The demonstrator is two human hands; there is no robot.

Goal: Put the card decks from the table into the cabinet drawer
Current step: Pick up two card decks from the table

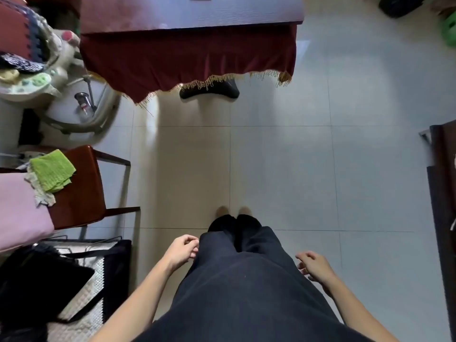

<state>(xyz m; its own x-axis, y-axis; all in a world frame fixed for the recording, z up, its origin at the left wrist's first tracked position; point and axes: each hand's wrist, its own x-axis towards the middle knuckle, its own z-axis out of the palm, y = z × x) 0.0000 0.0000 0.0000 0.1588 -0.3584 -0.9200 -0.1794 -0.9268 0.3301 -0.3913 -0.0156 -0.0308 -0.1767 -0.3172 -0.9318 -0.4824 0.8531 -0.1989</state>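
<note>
Both the left hand (182,250) and right hand (313,265) are held loosely curled and empty; the tabletop (190,13) at upper frame should be approached, though no decks seem visible.

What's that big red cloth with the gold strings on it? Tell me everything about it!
The dark red cloth hangs down over the near edge of the wooden table, under the tabletop board. It looks soft, like velvet, with faint folds. Gold fringe runs along its bottom edge, which dips lower at the left corner. It hangs above the pale tiled floor without touching it. A black object on the floor peeks out beneath the fringe. Neither hand touches it.
</note>
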